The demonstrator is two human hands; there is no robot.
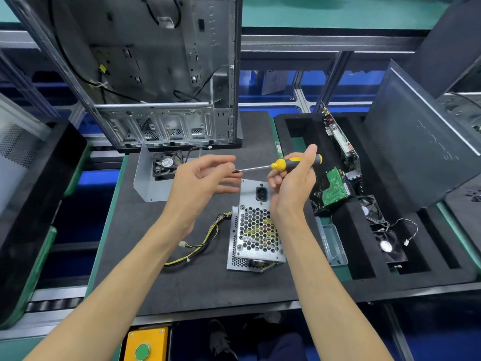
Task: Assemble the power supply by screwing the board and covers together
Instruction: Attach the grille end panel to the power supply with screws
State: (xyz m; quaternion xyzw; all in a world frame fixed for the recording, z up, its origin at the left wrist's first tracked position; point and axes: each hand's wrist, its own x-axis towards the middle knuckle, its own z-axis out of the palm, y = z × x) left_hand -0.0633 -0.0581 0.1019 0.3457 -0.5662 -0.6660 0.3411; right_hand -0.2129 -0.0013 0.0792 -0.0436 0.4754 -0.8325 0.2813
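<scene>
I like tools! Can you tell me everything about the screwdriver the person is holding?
The screwdriver has a chunky yellow and black handle and a thin, shiny metal shaft. It is held in the air, almost level, above the power supply. The right hand grips its handle; the left hand has its fingertips at the dark tip, where something small, perhaps a screw, sits.

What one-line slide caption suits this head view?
Right hand holds screwdriver; left hand fingers its tip above power supply.

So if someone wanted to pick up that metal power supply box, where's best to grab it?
Probably across the two long side walls of the power supply, coming from above. It lies flat with its perforated cover up; the cable bundle leaves its left side.
</scene>
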